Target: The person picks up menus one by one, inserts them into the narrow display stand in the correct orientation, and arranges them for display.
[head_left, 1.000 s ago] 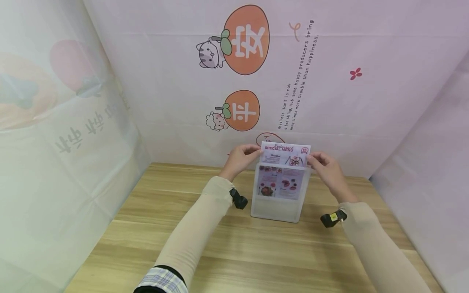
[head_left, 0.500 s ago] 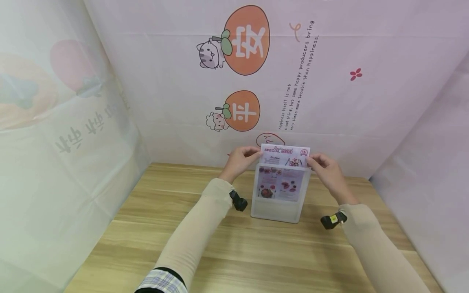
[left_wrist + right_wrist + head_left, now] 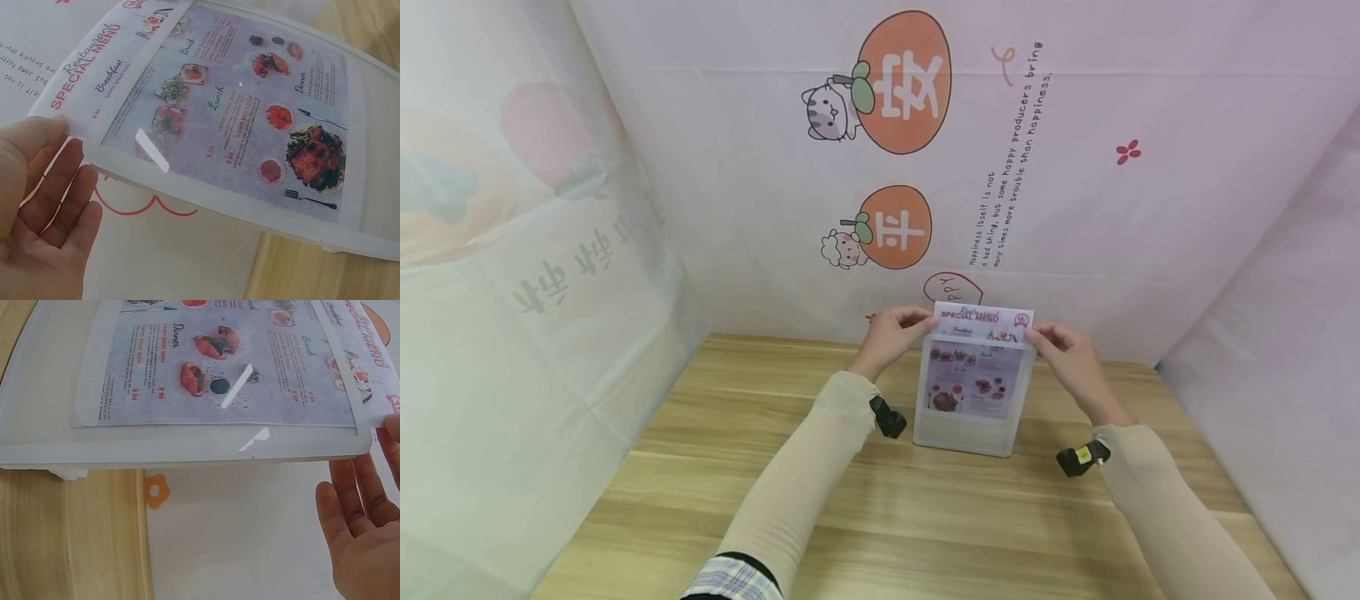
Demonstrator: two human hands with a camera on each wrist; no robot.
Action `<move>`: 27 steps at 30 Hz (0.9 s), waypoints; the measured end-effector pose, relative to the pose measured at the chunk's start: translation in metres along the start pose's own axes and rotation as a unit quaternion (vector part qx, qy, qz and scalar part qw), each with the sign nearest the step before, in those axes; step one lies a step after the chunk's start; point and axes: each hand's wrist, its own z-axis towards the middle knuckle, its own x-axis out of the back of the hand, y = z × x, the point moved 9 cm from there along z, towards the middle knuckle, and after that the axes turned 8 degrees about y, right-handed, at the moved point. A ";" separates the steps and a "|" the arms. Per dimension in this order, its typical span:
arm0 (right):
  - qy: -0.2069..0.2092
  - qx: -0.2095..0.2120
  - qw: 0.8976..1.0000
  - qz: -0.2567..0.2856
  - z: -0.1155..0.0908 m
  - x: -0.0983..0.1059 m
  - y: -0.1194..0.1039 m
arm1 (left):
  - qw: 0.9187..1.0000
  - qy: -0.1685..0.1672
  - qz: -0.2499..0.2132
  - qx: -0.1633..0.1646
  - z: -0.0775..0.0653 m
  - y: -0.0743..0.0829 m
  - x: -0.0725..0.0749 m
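Note:
A printed menu sheet [image 3: 976, 379] stands partly inside a white-framed clear display stand [image 3: 966, 437], its top strip sticking out above the frame. My left hand [image 3: 887, 337] pinches the sheet's upper left edge between thumb and forefinger. On the other side my right hand [image 3: 1075, 362] pinches its upper right edge. Seen from the left wrist, the menu [image 3: 250, 106] lies behind the clear front, and the left hand's [image 3: 50, 212] other fingers are loosely bent below. In the right wrist view the sheet's bottom edge sits partway down the frame; the right hand [image 3: 369, 519] shows at the right.
The stand rests upright on a wood-grain table [image 3: 865, 517], near its back edge. A white printed cloth [image 3: 1075, 208] hangs close behind, with more cloth at the left and right sides. A small black camera is strapped to each wrist.
The menu sheet has slid down a little into the stand, so less of it sticks out above. Both hands have lowered slightly with it. The stand has stayed in place.

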 end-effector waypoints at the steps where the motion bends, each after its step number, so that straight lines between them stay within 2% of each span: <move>1: -0.001 0.000 1.000 -0.001 0.000 0.000 0.001 | 1.000 0.000 0.000 -0.001 -0.001 0.000 0.000; 10: -0.012 -0.011 1.000 -0.005 -0.001 -0.002 0.008 | 1.000 -0.005 -0.009 0.000 -0.005 -0.002 -0.001; 18: -0.005 -0.004 1.000 0.005 -0.003 -0.004 0.009 | 1.000 -0.006 -0.009 0.006 -0.006 -0.007 -0.003; 27: -0.001 -0.001 1.000 0.010 -0.003 -0.004 0.011 | 1.000 -0.010 0.000 0.009 -0.002 -0.005 -0.003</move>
